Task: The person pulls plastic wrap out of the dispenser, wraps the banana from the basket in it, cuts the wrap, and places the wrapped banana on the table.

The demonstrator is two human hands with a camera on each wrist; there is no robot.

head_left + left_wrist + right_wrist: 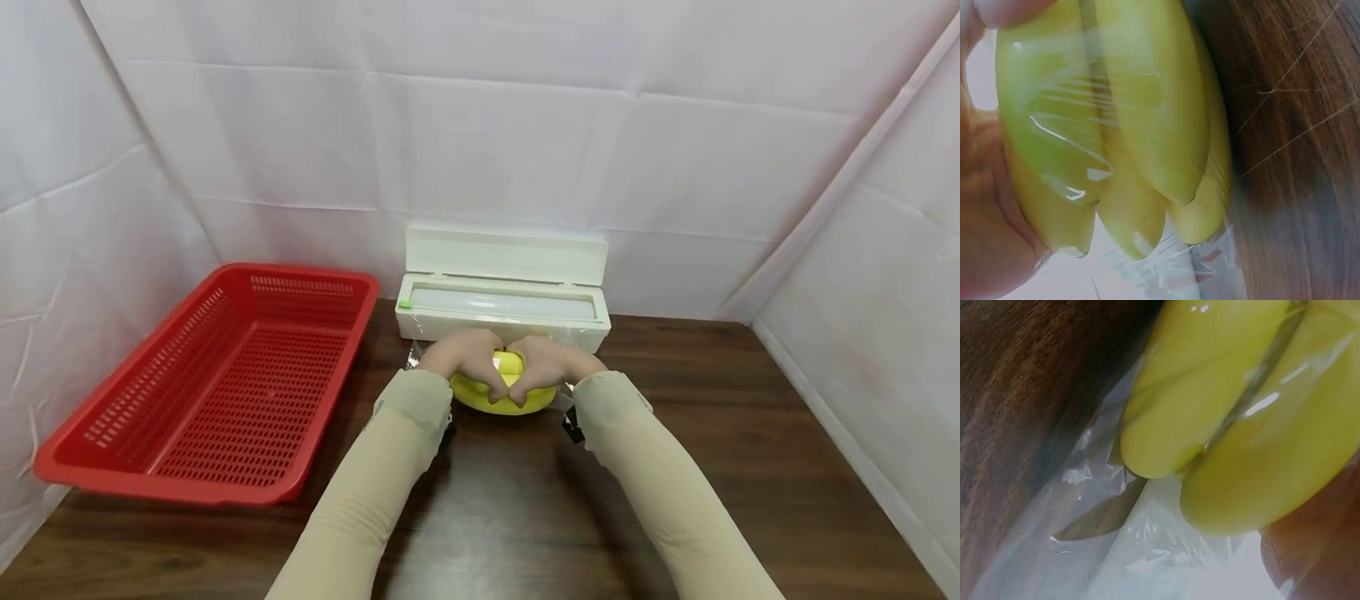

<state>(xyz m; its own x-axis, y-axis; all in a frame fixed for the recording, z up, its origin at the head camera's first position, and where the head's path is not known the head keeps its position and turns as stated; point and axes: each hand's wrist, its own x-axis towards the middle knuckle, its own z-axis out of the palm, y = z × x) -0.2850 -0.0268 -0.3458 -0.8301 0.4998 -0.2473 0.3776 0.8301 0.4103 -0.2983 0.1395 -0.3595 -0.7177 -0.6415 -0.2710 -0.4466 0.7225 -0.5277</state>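
A bunch of yellow bananas (501, 405) lies just in front of a white cling film dispenser (510, 329). Clear cling film (1160, 550) stretches over the fruit and hangs in loose folds past the banana tips in both wrist views. My left hand (474, 358) grips the bunch from the left, and its palm edge shows along the bananas (1147, 112) in the left wrist view. From the other side my right hand (542, 364) holds the bunch, thumbs close together at the front. The far side of the fruit is hidden behind my hands.
On the left of the dark wooden table (697, 400) stands a red slotted plastic basket (341, 392). The dispenser's lid (506, 257) is raised against the white curtain (502, 150), and a green slider (406, 305) sits at its left end. Curtains also bound both sides.
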